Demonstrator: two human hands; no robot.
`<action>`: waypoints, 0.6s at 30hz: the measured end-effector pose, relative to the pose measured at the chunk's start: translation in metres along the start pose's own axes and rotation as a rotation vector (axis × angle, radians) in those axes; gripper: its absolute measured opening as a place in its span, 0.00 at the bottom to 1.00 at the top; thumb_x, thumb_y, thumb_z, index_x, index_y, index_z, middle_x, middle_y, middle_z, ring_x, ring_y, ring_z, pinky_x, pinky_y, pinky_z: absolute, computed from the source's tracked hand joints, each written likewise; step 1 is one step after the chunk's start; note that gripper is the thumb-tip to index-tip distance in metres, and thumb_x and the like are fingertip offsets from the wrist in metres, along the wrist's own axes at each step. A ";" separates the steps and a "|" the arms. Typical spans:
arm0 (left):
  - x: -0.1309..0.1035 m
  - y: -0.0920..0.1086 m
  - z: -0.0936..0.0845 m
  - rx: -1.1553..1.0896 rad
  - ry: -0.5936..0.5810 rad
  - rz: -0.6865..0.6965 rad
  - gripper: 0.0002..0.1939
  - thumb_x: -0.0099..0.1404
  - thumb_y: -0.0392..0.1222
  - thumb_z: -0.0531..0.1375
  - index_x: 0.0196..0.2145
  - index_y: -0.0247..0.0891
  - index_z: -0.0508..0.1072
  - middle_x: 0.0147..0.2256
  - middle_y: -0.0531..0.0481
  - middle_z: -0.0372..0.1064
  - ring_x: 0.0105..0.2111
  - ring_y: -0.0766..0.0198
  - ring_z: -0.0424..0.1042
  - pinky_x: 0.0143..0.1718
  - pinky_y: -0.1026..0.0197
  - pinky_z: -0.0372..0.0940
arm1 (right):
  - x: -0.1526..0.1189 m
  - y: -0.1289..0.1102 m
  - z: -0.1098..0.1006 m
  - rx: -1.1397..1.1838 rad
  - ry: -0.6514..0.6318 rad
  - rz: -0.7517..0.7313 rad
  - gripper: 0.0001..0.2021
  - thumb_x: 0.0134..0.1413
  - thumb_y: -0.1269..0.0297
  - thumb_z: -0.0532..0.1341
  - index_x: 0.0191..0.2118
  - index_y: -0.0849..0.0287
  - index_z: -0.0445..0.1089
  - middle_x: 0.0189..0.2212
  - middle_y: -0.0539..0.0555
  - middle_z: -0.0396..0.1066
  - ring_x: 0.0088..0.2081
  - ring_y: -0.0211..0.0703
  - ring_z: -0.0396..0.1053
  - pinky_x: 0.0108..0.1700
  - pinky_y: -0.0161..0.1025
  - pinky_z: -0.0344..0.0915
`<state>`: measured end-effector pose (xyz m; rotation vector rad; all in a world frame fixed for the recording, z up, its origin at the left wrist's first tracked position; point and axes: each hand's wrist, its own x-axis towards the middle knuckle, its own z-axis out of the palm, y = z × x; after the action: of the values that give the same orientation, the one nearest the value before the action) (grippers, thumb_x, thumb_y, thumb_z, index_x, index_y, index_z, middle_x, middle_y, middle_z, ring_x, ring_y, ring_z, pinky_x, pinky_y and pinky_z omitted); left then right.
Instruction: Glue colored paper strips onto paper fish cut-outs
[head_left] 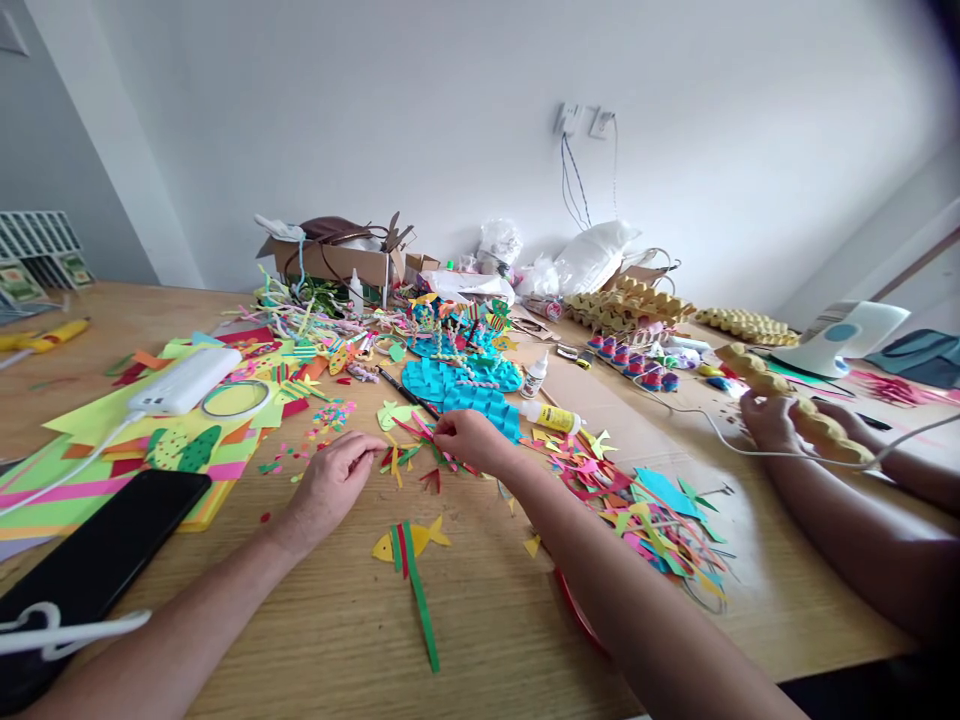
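Note:
A yellow paper fish (pixel 431 535) lies on the table in front of me, with red and green paper strips across its body. One long green strip (pixel 424 610) runs from it towards me. My left hand (pixel 337 482) is above the table, thumb and fingertips pinched together; anything between them is too small to make out. My right hand (pixel 472 440) is closed, its fingers pointing down among red, pink and green paper scraps (pixel 409 455). Its fingertips are partly hidden, so what they hold cannot be told. Just beyond it stands a blue paper piece (pixel 480 400) with small decorations.
Coloured sheets (pixel 217 500), a white power bank (pixel 184 382) and a black phone (pixel 112 545) are on the left. Glue bottles (pixel 551 415) and paper scraps (pixel 637 520) lie to the right. Another person's hand (pixel 769 422) holds a piece of egg carton (pixel 821 432). Red-handled scissors (pixel 581 610) lie beneath my right forearm.

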<state>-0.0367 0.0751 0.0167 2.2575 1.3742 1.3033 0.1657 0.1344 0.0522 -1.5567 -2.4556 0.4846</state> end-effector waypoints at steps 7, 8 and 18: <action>0.022 0.013 0.006 -0.185 -0.259 -0.256 0.16 0.59 0.47 0.50 0.40 0.36 0.68 0.29 0.50 0.70 0.27 0.64 0.69 0.27 0.65 0.62 | 0.003 0.012 0.006 0.197 0.075 -0.049 0.08 0.47 0.68 0.54 0.29 0.62 0.69 0.21 0.47 0.67 0.23 0.32 0.61 0.22 0.27 0.51; 0.028 0.015 0.009 -0.179 -0.289 -0.255 0.16 0.59 0.47 0.50 0.40 0.36 0.68 0.29 0.51 0.69 0.26 0.64 0.68 0.26 0.65 0.61 | 0.002 0.012 0.007 0.217 0.071 -0.057 0.07 0.47 0.68 0.54 0.28 0.62 0.69 0.20 0.47 0.67 0.22 0.32 0.61 0.22 0.27 0.51; 0.061 0.026 0.039 -0.084 -0.341 -0.255 0.08 0.53 0.39 0.54 0.23 0.37 0.71 0.21 0.54 0.66 0.25 0.65 0.63 0.27 0.66 0.54 | -0.007 0.014 0.009 0.252 0.085 -0.047 0.05 0.46 0.71 0.56 0.24 0.61 0.68 0.18 0.46 0.65 0.22 0.31 0.59 0.22 0.29 0.49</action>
<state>0.0202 0.1193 0.0427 2.0479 1.3936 0.8341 0.1770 0.1317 0.0384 -1.3857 -2.2615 0.6755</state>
